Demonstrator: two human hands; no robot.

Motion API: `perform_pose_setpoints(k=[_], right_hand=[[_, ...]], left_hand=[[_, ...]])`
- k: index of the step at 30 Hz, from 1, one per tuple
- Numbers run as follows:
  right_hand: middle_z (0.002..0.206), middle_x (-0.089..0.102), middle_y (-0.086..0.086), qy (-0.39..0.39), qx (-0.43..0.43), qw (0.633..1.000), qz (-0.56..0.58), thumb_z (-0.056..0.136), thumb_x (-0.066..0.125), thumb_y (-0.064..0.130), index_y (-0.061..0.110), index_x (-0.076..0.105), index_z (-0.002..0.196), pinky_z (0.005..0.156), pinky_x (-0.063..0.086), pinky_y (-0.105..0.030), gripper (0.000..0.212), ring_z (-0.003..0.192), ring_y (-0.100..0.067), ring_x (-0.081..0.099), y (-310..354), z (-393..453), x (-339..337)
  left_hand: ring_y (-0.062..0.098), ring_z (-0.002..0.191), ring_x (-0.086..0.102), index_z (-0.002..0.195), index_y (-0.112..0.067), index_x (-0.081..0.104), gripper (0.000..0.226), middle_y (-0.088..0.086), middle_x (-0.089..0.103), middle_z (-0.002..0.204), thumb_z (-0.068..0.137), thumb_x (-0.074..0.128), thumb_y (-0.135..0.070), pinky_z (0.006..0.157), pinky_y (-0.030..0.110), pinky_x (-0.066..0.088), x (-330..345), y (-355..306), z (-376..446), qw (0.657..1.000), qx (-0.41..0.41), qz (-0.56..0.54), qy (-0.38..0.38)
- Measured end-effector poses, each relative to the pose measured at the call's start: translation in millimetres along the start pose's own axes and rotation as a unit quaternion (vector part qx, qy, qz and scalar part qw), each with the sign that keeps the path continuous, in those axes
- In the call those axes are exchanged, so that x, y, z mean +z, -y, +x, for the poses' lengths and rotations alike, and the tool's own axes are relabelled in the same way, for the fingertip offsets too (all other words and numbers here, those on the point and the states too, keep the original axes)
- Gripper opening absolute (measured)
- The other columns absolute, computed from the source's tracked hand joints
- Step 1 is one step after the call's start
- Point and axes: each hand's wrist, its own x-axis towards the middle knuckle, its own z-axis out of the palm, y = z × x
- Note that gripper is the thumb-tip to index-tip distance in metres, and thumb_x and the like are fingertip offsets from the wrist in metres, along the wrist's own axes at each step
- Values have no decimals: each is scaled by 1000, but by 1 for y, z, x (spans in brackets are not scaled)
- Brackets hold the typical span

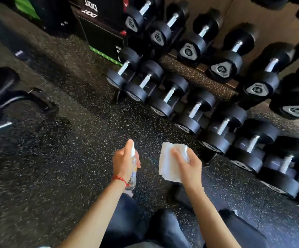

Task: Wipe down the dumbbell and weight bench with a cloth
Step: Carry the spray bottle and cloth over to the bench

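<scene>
Fingers: those of the right hand (189, 166) are pinched on a white cloth (168, 163); those of the left hand (124, 161) are wrapped around a clear spray bottle (133, 169), one fingertip laid on its white nozzle.
Cloth: held above the speckled rubber floor (64, 167), just beside the bottle.
Dumbbells (220, 127): black, stored in two tiers on a rack along the floor's right edge, untouched.
Weight bench (0, 97): seen at the left edge, well apart from both hands.
Wrist: a red string bracelet (120, 179) is worn on the left.
</scene>
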Motion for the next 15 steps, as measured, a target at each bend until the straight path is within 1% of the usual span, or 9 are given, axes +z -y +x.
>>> perform_pose_setpoints(k=[2, 5, 8, 9, 11, 12, 13, 15], right_hand=[[70, 63, 9, 17, -9, 1000, -5, 79, 66, 42, 26, 63, 77, 65, 47, -30, 17, 67, -5, 56, 18, 13, 39], [68, 62, 9, 55, -18, 998, -12, 80, 67, 40, 24, 63, 76, 63, 46, -31, 16, 66, -7, 55, 42, 29, 91], [64, 62, 14, 89, -34, 995, -26, 80, 68, 39, 29, 64, 73, 60, 44, -25, 13, 62, -3, 53, 55, 49, 137], [65, 63, 11, 98, -36, 994, -28, 79, 68, 41, 27, 63, 73, 61, 44, -26, 15, 62, -4, 53, 61, 57, 149], [67, 62, 2, 118, -41, 992, -33, 74, 67, 48, 20, 62, 75, 63, 44, -31, 29, 64, -9, 52, 75, 73, 172], [66, 61, 1, 125, -44, 990, -36, 72, 66, 51, 18, 62, 75, 62, 44, -31, 33, 63, -10, 51, 81, 83, 183], [64, 60, 4, 130, -47, 990, -39, 71, 65, 51, 18, 62, 74, 60, 44, -31, 33, 61, -9, 51, 88, 94, 194], [61, 61, 10, 140, -51, 988, -46, 75, 67, 46, 22, 64, 74, 58, 43, -27, 25, 59, -6, 52, 101, 122, 216]], left_hand=[[21, 40, 53, 40, -10, 54, 66, 11, 55, 40, 77, 36, -62, 49, 25, 44, -31, -11, 30, 1000, -1, -5, -17], [19, 37, 53, 39, -11, 54, 66, 9, 55, 39, 69, 36, -67, 42, 20, 41, -70, -24, 69, 998, -14, -21, -58], [18, 36, 51, 37, -12, 54, 67, 9, 55, 38, 73, 35, -65, 43, 22, 40, -97, -24, 107, 994, -22, -33, -97], [17, 35, 51, 36, -12, 53, 67, 9, 55, 38, 76, 35, -63, 43, 23, 40, -103, -25, 119, 993, -24, -35, -110], [18, 36, 53, 36, -12, 54, 67, 9, 56, 39, 79, 36, -60, 44, 23, 41, -111, -28, 142, 990, -31, -41, -132], [18, 37, 54, 36, -12, 54, 66, 9, 56, 39, 79, 37, -60, 46, 24, 41, -115, -30, 155, 988, -36, -46, -140], [19, 38, 55, 38, -11, 54, 66, 10, 57, 40, 78, 37, -61, 47, 25, 42, -117, -34, 169, 987, -41, -49, -146], [20, 39, 55, 40, -8, 55, 69, 11, 58, 41, 75, 36, -63, 48, 26, 42, -122, -42, 198, 985, -47, -54, -154]])
